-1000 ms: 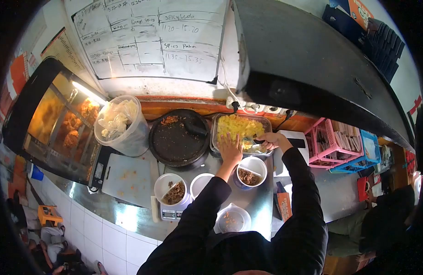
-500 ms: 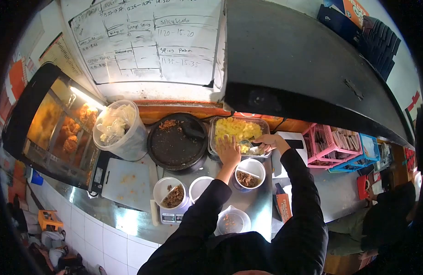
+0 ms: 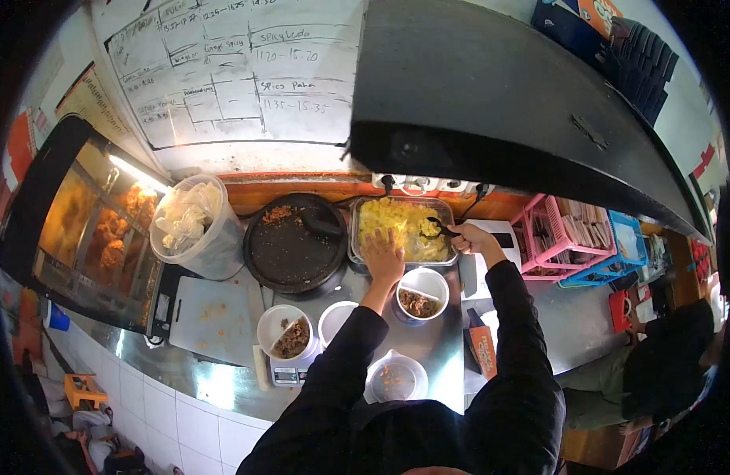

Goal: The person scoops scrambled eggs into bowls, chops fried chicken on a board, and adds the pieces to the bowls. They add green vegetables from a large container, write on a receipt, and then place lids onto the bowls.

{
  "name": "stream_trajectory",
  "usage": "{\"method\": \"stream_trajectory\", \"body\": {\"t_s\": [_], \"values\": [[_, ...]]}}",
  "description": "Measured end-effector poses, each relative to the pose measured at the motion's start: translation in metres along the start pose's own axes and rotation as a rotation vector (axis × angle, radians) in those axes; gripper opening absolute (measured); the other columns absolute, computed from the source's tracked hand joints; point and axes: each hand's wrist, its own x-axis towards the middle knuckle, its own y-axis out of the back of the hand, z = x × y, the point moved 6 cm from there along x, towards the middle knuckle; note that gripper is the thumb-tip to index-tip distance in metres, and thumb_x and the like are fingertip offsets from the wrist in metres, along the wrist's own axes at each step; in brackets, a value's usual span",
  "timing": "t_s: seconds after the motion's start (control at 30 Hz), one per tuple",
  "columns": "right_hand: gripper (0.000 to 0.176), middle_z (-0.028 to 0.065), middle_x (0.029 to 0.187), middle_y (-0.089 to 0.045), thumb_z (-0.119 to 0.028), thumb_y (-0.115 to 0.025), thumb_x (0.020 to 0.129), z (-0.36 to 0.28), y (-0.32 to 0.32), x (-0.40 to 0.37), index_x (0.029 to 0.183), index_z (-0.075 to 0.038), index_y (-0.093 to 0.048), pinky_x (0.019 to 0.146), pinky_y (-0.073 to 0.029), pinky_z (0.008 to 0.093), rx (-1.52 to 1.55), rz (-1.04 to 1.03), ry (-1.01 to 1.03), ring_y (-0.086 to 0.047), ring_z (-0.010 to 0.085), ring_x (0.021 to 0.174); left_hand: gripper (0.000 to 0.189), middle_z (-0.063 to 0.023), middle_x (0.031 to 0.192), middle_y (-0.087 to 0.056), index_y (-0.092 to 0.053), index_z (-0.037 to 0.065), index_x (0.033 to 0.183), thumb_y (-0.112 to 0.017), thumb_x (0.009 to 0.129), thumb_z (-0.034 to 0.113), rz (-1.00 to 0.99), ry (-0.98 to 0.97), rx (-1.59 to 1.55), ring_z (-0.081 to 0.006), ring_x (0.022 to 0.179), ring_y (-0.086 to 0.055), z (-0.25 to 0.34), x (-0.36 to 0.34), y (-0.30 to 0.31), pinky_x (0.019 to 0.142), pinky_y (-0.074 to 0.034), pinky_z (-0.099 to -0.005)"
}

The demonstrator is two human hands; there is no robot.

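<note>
A clear rectangular tub of yellow scrambled egg stands at the back of the counter. My left hand lies over its front left part, fingers stretched out against the egg. My right hand, at the tub's right side, is closed on the handle of a black spoon, whose head is in the egg. In front of the tub is a divided white bowl with brown chopped meat in one half. A similar meat bowl sits on a digital scale. My left arm partly covers another white bowl.
Left of the tub are a dark round pan, a clear bucket and a lit fried-chicken cabinet. A bowl with orange bits stands near my body. A black overhead cabinet juts out above. Another person is at the right.
The spoon has moved towards the back of the tub and my right hand has shifted right. My left hand stays over the egg. The whole view has shifted slightly.
</note>
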Motion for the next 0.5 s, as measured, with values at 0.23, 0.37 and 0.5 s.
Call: {"method": "stream_trajectory", "body": {"t_s": [0.23,0.37,0.5], "values": [[0.024,-0.0062,0.053,-0.028,-0.028,-0.048,0.095,0.005,-0.019,-0.051,0.078,-0.014,-0.042,0.035,-0.015,0.0229,-0.019,0.019,0.091,-0.025,0.0055,0.039,0.067,-0.0115,0.154,-0.002,-0.009,0.024,0.148,-0.04,0.091,0.041,-0.087,0.007,-0.003,-0.0371,0.14,0.003,-0.001,0.0,0.002,0.108,0.001,-0.0566],[0.02,-0.007,0.054,-0.029,-0.032,-0.048,0.095,0.029,-0.016,-0.073,0.088,-0.013,-0.05,0.035,-0.016,0.0226,-0.154,-0.014,0.061,-0.024,0.005,0.04,0.066,-0.0113,0.154,-0.001,-0.008,0.023,0.148,-0.038,0.092,0.041,-0.118,0.003,0.01,-0.0372,0.14,0.004,0.0,-0.001,0.005,0.108,0.001,-0.0569],[0.032,-0.0066,0.056,-0.028,-0.035,-0.048,0.096,0.069,-0.021,-0.088,0.12,-0.014,-0.051,0.036,-0.016,0.0199,-0.314,0.012,-0.041,-0.022,0.0038,0.043,0.066,-0.0117,0.154,-0.001,-0.008,0.023,0.148,-0.038,0.092,0.041,-0.132,-0.007,0.02,-0.0377,0.14,0.005,0.001,0.0,0.005,0.108,0.002,-0.0569]]}}
